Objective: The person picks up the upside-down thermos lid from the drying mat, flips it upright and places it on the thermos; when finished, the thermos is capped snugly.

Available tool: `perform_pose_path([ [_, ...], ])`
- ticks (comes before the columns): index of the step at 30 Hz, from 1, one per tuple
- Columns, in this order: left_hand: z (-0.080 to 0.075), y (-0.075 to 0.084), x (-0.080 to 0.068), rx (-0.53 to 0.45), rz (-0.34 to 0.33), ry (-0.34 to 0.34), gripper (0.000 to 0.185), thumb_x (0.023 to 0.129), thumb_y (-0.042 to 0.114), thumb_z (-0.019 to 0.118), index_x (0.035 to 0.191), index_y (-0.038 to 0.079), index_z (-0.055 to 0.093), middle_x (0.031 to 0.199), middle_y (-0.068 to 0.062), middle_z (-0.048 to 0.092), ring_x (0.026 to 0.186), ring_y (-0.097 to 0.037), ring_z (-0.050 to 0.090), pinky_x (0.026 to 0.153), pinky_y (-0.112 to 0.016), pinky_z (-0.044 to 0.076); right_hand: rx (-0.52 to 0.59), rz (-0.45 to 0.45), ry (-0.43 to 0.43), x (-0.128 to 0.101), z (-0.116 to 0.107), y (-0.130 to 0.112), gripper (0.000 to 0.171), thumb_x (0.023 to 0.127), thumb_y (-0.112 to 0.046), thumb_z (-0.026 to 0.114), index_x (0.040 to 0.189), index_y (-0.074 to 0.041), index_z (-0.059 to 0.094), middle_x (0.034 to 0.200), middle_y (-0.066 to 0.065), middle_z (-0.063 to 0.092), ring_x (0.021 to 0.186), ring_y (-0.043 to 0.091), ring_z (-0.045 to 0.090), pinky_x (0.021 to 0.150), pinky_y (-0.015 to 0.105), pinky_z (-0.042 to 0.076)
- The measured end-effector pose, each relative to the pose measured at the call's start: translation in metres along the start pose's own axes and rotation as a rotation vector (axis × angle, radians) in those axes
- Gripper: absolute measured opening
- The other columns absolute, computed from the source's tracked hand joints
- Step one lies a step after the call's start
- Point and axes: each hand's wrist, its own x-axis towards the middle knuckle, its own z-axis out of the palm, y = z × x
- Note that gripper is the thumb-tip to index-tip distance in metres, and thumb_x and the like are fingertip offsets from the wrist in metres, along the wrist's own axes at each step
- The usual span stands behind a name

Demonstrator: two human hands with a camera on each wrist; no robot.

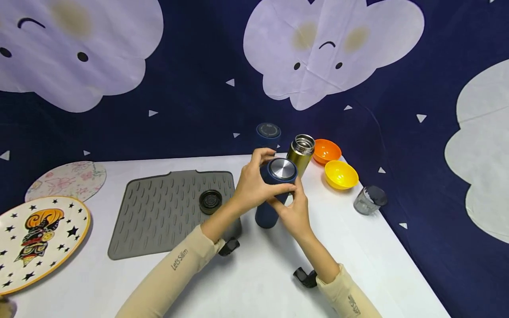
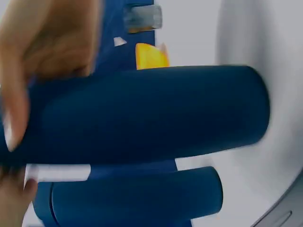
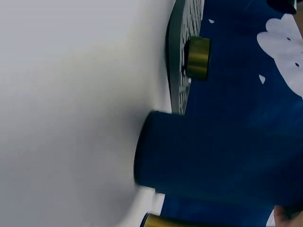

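Note:
A dark blue thermos flask with a steel-topped lid stands upright before me, its base low at the table. My left hand grips it near the lid, thumb across the front. From the right, my right hand holds it just below the lid, thumb near the left thumb. The flask's long smooth body crosses the left wrist view, and its base shows in the right wrist view. Behind it stands a second dark blue flask, partly hidden. Beside that is a gold flask with its steel mouth uncovered.
On the grey drying mat at left lies a black-and-gold cap, its hollow side up. A patterned plate and a floral round mat lie farther left. An orange bowl, yellow bowl and tilted grey cup line the right edge.

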Motion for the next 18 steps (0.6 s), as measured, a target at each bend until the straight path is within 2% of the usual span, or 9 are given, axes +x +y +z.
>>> perform_pose_path([
  [2, -0.012, -0.005, 0.004, -0.136, -0.014, -0.138, 0.072, 0.074, 0.014, 0.088, 0.134, 0.007, 0.047, 0.131, -0.009, 0.063, 0.122, -0.021, 0.059, 0.108, -0.040, 0.043, 0.015, 0.012, -0.017, 0.000, -0.002, 0.000, 0.069, 0.079, -0.003, 0.080, 0.140, -0.009, 0.049, 0.135, 0.010, 0.058, 0.122, 0.021, 0.054, 0.105, 0.040, 0.041],
  [4, -0.024, -0.009, 0.007, -0.250, -0.051, -0.284, 0.066, 0.082, 0.009, 0.077, 0.141, 0.006, 0.046, 0.144, -0.009, 0.054, 0.135, -0.023, 0.049, 0.116, -0.047, 0.033, 0.030, 0.022, -0.035, 0.000, -0.003, 0.001, 0.071, 0.080, -0.005, 0.081, 0.142, -0.011, 0.047, 0.136, 0.009, 0.056, 0.124, 0.021, 0.053, 0.107, 0.044, 0.040],
  [5, -0.028, -0.010, 0.007, -0.283, -0.071, -0.326, 0.067, 0.085, 0.010, 0.072, 0.145, 0.006, 0.044, 0.149, -0.009, 0.048, 0.139, -0.025, 0.043, 0.117, -0.052, 0.029, 0.034, 0.031, -0.041, 0.000, -0.003, 0.001, 0.072, 0.079, -0.006, 0.081, 0.142, -0.012, 0.047, 0.137, 0.009, 0.056, 0.124, 0.020, 0.053, 0.108, 0.043, 0.039],
  [6, -0.029, -0.009, 0.007, -0.279, -0.087, -0.336, 0.070, 0.085, 0.013, 0.069, 0.149, 0.006, 0.041, 0.151, -0.009, 0.043, 0.142, -0.026, 0.038, 0.118, -0.054, 0.026, 0.035, 0.036, -0.045, 0.000, -0.003, 0.001, 0.072, 0.080, -0.006, 0.081, 0.143, -0.012, 0.047, 0.137, 0.008, 0.055, 0.124, 0.020, 0.053, 0.108, 0.042, 0.040],
  [8, -0.024, -0.005, 0.003, -0.179, -0.086, -0.274, 0.080, 0.084, 0.025, 0.071, 0.153, 0.007, 0.035, 0.148, -0.010, 0.041, 0.140, -0.028, 0.037, 0.116, -0.056, 0.028, 0.029, 0.038, -0.038, -0.001, -0.004, 0.002, 0.071, 0.079, -0.005, 0.081, 0.142, -0.010, 0.047, 0.136, 0.009, 0.056, 0.122, 0.018, 0.053, 0.107, 0.037, 0.040],
  [11, -0.004, 0.002, -0.002, 0.041, -0.054, -0.064, 0.093, 0.076, 0.041, 0.084, 0.150, 0.009, 0.039, 0.132, -0.010, 0.049, 0.125, -0.026, 0.048, 0.105, -0.048, 0.042, 0.030, 0.017, -0.024, -0.002, -0.005, 0.002, 0.070, 0.078, 0.001, 0.080, 0.140, -0.005, 0.048, 0.135, 0.013, 0.057, 0.121, 0.017, 0.054, 0.105, 0.028, 0.041],
  [13, 0.005, 0.003, -0.003, 0.124, -0.025, 0.036, 0.096, 0.068, 0.040, 0.091, 0.144, 0.008, 0.043, 0.122, -0.009, 0.058, 0.116, -0.024, 0.056, 0.098, -0.043, 0.048, 0.039, -0.001, -0.024, -0.001, -0.005, 0.002, 0.069, 0.078, 0.004, 0.078, 0.140, -0.003, 0.047, 0.135, 0.015, 0.056, 0.121, 0.018, 0.054, 0.105, 0.027, 0.041],
  [15, 0.002, 0.000, -0.001, 0.040, -0.011, 0.013, 0.088, 0.069, 0.028, 0.092, 0.139, 0.008, 0.044, 0.122, -0.011, 0.064, 0.116, -0.024, 0.060, 0.101, -0.043, 0.047, 0.047, 0.000, -0.035, 0.000, -0.006, 0.003, 0.071, 0.078, 0.004, 0.079, 0.141, -0.005, 0.047, 0.136, 0.014, 0.056, 0.122, 0.018, 0.054, 0.106, 0.031, 0.041],
  [18, -0.016, -0.010, 0.002, -0.219, -0.071, -0.175, 0.076, 0.080, 0.012, 0.080, 0.144, 0.008, 0.040, 0.136, -0.012, 0.060, 0.130, -0.024, 0.053, 0.114, -0.051, 0.035, 0.042, 0.024, -0.051, 0.001, -0.007, 0.003, 0.073, 0.079, -0.002, 0.080, 0.143, -0.010, 0.046, 0.137, 0.010, 0.055, 0.123, 0.020, 0.053, 0.108, 0.041, 0.040],
])
